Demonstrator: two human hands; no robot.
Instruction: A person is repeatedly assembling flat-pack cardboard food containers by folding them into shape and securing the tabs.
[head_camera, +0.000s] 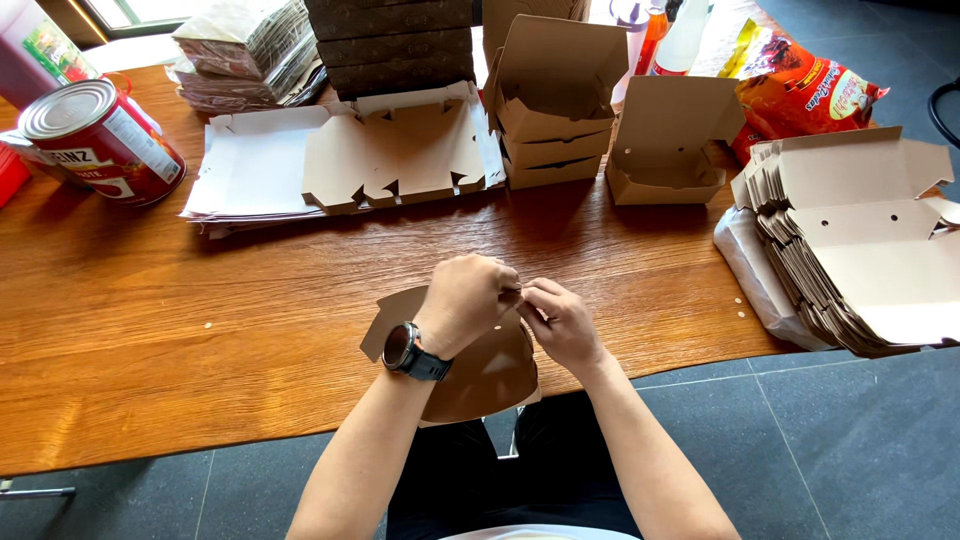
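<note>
A wooden table (150, 330) seen from above, with a person's two bare arms reaching in from the bottom edge. At the far left a large red tin can (100, 140) lies tilted, near the table's back corner. To its right is a stack of flat, unfolded cardboard sheets (340, 160), white side and brown side showing, with bundles of wrapped paper (245, 50) behind them.

In the middle, close to the near edge, the left hand (465, 300), with a dark watch (410, 350) on its wrist, is closed on the top edge of a brown cardboard box blank (485, 375). The blank overhangs the table edge toward the person's lap. The right hand (560, 320) meets the left, its fingertips pinching the same edge, so both hands are together and gripping the cardboard.

Behind the hands, well apart, stand several folded boxes nested in a pile (550, 110), and just right of them one open folded box (665, 150). Further right lie a red and yellow snack bag (800, 90) and a thick stack of flat box blanks (860, 250) on the table's right end. Nothing lies between the hands and these piles.

Below the table is a dark grey tiled floor (850, 450).
</note>
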